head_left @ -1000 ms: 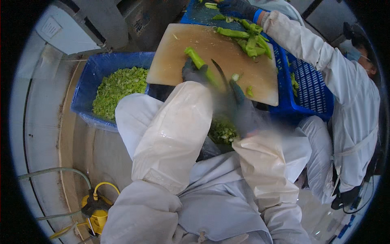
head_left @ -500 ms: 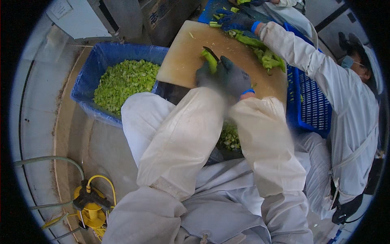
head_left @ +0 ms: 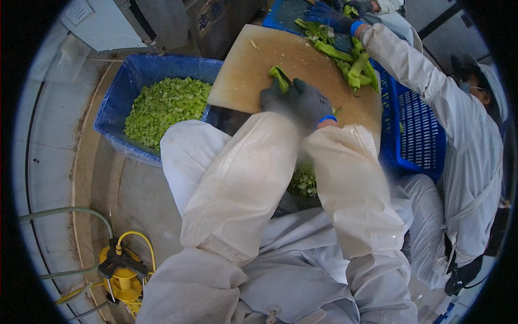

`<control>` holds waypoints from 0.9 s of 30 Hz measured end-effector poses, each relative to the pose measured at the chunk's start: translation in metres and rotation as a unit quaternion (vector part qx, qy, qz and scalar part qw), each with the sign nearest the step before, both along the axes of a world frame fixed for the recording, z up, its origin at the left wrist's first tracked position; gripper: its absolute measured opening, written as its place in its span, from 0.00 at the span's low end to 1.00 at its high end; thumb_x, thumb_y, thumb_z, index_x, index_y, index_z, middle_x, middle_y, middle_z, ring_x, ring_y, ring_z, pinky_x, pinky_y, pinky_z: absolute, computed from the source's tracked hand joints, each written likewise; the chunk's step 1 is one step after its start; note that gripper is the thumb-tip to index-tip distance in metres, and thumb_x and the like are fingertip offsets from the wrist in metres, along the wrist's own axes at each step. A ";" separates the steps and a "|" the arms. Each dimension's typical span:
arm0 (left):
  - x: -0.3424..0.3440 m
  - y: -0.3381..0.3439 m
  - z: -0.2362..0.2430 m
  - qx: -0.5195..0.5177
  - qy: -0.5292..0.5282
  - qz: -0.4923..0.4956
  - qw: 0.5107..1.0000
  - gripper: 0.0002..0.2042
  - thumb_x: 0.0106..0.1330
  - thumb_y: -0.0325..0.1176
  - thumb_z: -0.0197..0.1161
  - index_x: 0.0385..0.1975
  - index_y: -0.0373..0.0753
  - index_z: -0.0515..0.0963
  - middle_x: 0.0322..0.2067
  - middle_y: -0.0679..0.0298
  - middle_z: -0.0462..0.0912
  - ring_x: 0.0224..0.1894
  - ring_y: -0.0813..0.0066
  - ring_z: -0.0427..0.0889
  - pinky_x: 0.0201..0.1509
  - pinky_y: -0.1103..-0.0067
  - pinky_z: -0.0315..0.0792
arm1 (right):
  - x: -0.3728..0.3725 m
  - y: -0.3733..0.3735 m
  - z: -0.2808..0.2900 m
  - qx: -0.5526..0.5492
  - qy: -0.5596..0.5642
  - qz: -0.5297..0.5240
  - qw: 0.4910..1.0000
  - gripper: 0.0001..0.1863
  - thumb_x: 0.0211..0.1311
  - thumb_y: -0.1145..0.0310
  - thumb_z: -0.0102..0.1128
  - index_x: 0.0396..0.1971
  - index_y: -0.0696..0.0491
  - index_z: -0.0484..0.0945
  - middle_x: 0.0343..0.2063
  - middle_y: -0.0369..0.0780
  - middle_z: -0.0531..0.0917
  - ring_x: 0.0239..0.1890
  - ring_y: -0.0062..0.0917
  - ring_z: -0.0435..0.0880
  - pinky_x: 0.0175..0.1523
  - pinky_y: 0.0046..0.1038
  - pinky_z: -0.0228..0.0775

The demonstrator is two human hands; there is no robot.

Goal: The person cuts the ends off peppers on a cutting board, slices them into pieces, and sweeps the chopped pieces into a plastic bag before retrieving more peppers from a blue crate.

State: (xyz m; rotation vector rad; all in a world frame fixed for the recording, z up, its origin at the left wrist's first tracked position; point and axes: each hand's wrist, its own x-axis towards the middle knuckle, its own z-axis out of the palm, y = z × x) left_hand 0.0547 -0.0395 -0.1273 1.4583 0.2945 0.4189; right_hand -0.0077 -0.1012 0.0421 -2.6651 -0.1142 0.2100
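Both my hands are in dark gloves on a beige cutting board (head_left: 240,65). My left hand (head_left: 272,97) is closed round a long green pepper (head_left: 279,76) near the board's front left. Right beside it, my right hand (head_left: 310,102), with a blue band at the wrist, grips a knife, whose blade is mostly hidden behind the pepper and fingers. More peppers (head_left: 353,70) lie at the board's back right. Chopped greens (head_left: 303,178) show below the board between my forearms, their container mostly hidden.
A lined blue crate (head_left: 116,116) of chopped greens stands left; a blue slotted basket (head_left: 418,151) stands right. A co-worker (head_left: 469,151) reaches a gloved hand (head_left: 337,21) over a blue board (head_left: 280,16). A yellow reel (head_left: 127,281) and hoses lie lower left.
My hands have moved closer together on the board, and the knife blade has slipped from sight behind them. The co-worker's hand moved forward to the peppers, then back.
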 end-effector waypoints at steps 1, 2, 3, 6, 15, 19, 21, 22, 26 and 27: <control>0.000 0.008 -0.003 0.017 -0.002 0.007 1.000 0.16 0.62 0.44 0.55 0.40 0.37 0.74 0.35 0.55 0.77 0.40 0.64 0.78 0.44 0.72 0.72 | -0.003 0.000 -0.011 0.022 -0.051 0.008 0.998 0.23 0.59 0.54 0.47 0.49 0.52 0.73 0.43 0.51 0.78 0.47 0.45 0.76 0.51 0.40 0.67; 0.000 0.004 0.001 0.015 -0.004 0.003 1.000 0.16 0.62 0.44 0.55 0.40 0.37 0.74 0.35 0.55 0.77 0.40 0.64 0.78 0.44 0.72 0.72 | -0.006 -0.008 -0.014 0.037 -0.104 0.007 0.994 0.21 0.59 0.54 0.44 0.47 0.49 0.74 0.41 0.51 0.79 0.45 0.47 0.77 0.50 0.43 0.67; -0.002 0.007 0.002 -0.028 -0.003 0.004 1.000 0.14 0.63 0.42 0.54 0.41 0.38 0.75 0.36 0.55 0.78 0.41 0.62 0.77 0.46 0.68 0.71 | -0.009 -0.010 -0.017 0.039 -0.102 0.004 0.994 0.21 0.59 0.54 0.44 0.47 0.49 0.74 0.41 0.51 0.79 0.45 0.47 0.77 0.50 0.43 0.67; -0.021 -0.038 0.040 -0.367 0.012 -0.093 0.926 0.13 0.64 0.39 0.54 0.40 0.38 0.76 0.37 0.56 0.79 0.42 0.60 0.77 0.48 0.64 0.71 | -0.015 -0.061 -0.029 0.010 -0.086 -0.055 0.995 0.21 0.59 0.54 0.43 0.46 0.50 0.73 0.40 0.52 0.79 0.44 0.48 0.77 0.49 0.44 0.67; -0.023 0.004 0.050 -0.585 0.019 -0.148 0.797 0.13 0.61 0.39 0.56 0.38 0.37 0.76 0.35 0.56 0.79 0.37 0.61 0.78 0.45 0.66 0.73 | -0.017 -0.040 -0.017 0.015 -0.050 -0.013 0.999 0.18 0.60 0.56 0.43 0.44 0.50 0.73 0.39 0.52 0.79 0.43 0.49 0.77 0.47 0.45 0.68; -0.027 0.005 0.040 -0.167 -0.092 -0.096 0.977 0.12 0.60 0.37 0.56 0.37 0.36 0.76 0.35 0.56 0.79 0.37 0.61 0.77 0.44 0.67 0.73 | -0.026 -0.035 -0.008 0.032 -0.070 -0.015 0.997 0.18 0.60 0.56 0.43 0.44 0.50 0.73 0.39 0.51 0.79 0.43 0.48 0.77 0.47 0.45 0.68; -0.024 0.001 0.044 -0.349 -0.047 -0.113 0.929 0.12 0.59 0.36 0.56 0.37 0.36 0.76 0.35 0.55 0.79 0.37 0.62 0.78 0.44 0.67 0.73 | -0.030 -0.039 -0.008 0.031 -0.064 -0.026 0.997 0.19 0.60 0.56 0.43 0.45 0.50 0.73 0.39 0.51 0.79 0.43 0.48 0.77 0.47 0.45 0.68; -0.023 0.004 0.046 -0.515 -0.003 -0.120 0.849 0.11 0.59 0.35 0.57 0.37 0.36 0.76 0.35 0.55 0.79 0.37 0.62 0.78 0.44 0.67 0.73 | -0.034 -0.039 -0.007 0.030 -0.060 -0.022 0.998 0.19 0.60 0.56 0.44 0.46 0.49 0.73 0.39 0.51 0.79 0.43 0.48 0.77 0.47 0.45 0.68; -0.017 0.024 0.033 -0.277 -0.086 -0.111 0.951 0.10 0.57 0.34 0.57 0.36 0.37 0.76 0.34 0.55 0.79 0.38 0.62 0.78 0.44 0.66 0.74 | -0.050 -0.028 -0.009 0.022 -0.059 -0.011 0.998 0.21 0.61 0.54 0.44 0.51 0.49 0.71 0.40 0.51 0.79 0.43 0.47 0.77 0.47 0.44 0.68; -0.020 0.013 0.039 -0.391 -0.070 -0.143 0.906 0.10 0.57 0.33 0.57 0.37 0.36 0.76 0.35 0.55 0.79 0.39 0.61 0.78 0.46 0.66 0.73 | -0.055 -0.042 -0.014 0.013 -0.056 -0.025 0.998 0.21 0.61 0.54 0.44 0.51 0.49 0.71 0.40 0.51 0.79 0.43 0.47 0.77 0.47 0.44 0.68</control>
